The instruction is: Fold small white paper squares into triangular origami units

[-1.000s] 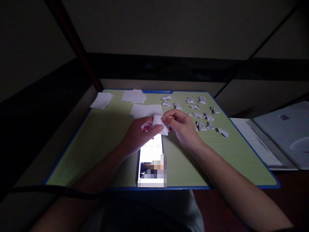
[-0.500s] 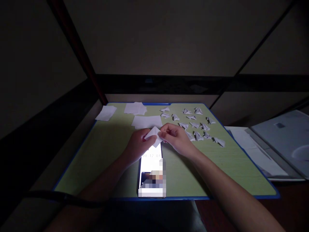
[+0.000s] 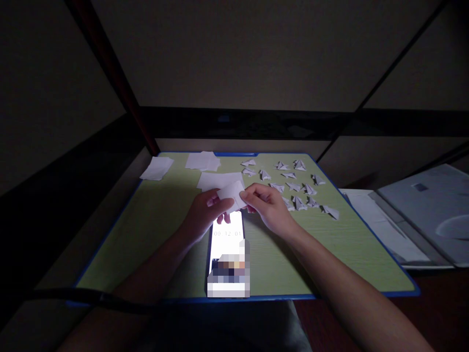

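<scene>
A small folded piece of white paper (image 3: pixel 231 193) is held up between both hands, over the far end of a lit phone (image 3: pixel 224 247). My left hand (image 3: pixel 208 211) pinches its left and lower side, thumb on the near face and fingers behind. With thumb and index finger, my right hand (image 3: pixel 266 204) grips the paper's right edge; its other fingers are curled. Right behind the paper lies a flat white sheet (image 3: pixel 214 180), partly covered by it. Several small folded paper shapes (image 3: pixel 299 202) are spread beyond my right hand.
The green table (image 3: pixel 289 264) has a blue rim. At its back left rest two stacks of white paper, one near the corner (image 3: pixel 157 168) and one farther right (image 3: pixel 202 160). A dark cable (image 3: pixel 91 296) crosses the front left. A grey case-like object (image 3: pixel 428 210) stands beyond the right edge.
The folded paper has turned in my fingers: its point faced up before, and now a squarer, tilted face shows. My left fingertips now show beneath it. The view has shifted slightly.
</scene>
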The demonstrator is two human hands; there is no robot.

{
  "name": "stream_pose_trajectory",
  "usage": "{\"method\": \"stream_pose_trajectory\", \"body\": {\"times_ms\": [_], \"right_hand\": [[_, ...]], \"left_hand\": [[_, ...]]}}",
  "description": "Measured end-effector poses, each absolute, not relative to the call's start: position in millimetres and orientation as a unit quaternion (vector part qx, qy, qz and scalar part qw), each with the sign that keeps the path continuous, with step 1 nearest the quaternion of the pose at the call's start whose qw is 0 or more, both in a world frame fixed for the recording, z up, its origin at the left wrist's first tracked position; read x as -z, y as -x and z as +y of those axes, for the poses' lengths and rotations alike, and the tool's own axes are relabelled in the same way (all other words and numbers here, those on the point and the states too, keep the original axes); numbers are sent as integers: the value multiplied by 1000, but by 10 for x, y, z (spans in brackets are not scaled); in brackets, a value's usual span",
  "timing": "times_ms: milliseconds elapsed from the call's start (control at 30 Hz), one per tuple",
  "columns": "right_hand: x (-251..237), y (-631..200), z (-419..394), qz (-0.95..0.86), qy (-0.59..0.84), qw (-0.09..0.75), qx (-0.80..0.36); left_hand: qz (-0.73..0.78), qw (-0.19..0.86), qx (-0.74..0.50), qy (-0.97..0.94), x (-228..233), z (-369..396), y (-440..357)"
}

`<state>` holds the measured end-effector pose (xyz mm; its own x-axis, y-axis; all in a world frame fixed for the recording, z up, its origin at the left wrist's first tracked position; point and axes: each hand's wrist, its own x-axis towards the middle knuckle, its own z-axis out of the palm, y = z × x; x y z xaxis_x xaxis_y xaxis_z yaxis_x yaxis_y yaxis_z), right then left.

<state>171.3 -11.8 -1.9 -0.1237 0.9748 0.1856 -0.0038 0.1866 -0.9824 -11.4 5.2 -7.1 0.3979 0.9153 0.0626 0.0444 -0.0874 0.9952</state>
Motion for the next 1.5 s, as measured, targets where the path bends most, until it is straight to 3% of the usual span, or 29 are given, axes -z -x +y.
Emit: {"method": "stream_pose_trajectory", "body": {"times_ms": [467, 1067, 1500], "right_hand": [[24, -1703, -132, -597, 458, 511, -416], [56, -1683, -159, -602, 420, 496, -465], [33, -1715, -142, -629, 431, 487, -426]], "left_hand": [[388, 494, -399, -667, -45, -27, 39], [400, 487, -420, -653, 32, -9, 13], [411, 449, -411, -679, 2, -42, -19]]}}
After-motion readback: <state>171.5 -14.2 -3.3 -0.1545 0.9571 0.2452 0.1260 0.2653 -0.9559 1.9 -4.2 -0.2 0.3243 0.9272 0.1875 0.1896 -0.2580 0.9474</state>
